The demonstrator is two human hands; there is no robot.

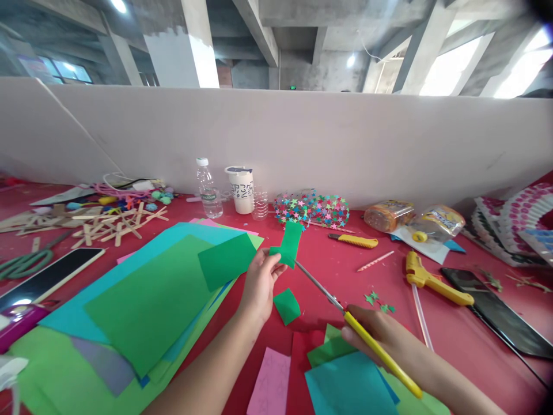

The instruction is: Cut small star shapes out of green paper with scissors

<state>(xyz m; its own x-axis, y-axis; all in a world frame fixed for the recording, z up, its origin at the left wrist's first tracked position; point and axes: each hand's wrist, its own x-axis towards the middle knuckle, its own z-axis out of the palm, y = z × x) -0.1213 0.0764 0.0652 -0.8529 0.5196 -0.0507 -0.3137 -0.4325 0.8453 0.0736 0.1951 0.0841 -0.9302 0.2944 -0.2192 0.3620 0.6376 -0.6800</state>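
Observation:
My left hand [260, 280] is closed in a pinch on a small green paper piece [292, 242], an L-shaped bit held above the red table. My right hand [374, 334] grips scissors [365, 334] with long yellow handles. Their metal blades point up and left, the tips at the lower edge of the green piece; whether they touch it, I cannot tell. Below lies a loose green paper scrap [287, 306]. Left of my left hand, a darker green rectangle [227, 260] rests on a stack of green and blue sheets [151, 305].
Near my right hand are a yellow glue gun [436, 282], a yellow box cutter [354, 239] and a black phone [496, 311]. Teal sheets [349, 383] and a pink slip [270, 380] lie in front. A water bottle [209, 190] and paper cup [241, 190] stand by the partition [276, 138].

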